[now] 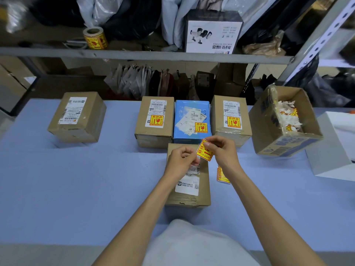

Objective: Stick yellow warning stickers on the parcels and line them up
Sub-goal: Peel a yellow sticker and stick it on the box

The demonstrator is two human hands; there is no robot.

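Pinching one yellow sticker (204,153) in both grips above the near parcel (189,181), behind three stickered parcels (193,121).

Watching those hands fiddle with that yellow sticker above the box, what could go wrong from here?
1. The yellow sticker, pinched between the left hand and right hand, might curl and stick to a finger.
2. It could cover the barcode on the white label of the near parcel.
3. The loose stickers beside that parcel might get brushed off.

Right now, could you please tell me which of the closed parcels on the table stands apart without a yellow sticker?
The brown cardboard parcel at far left: it carries only a white shipping label, standing alone.
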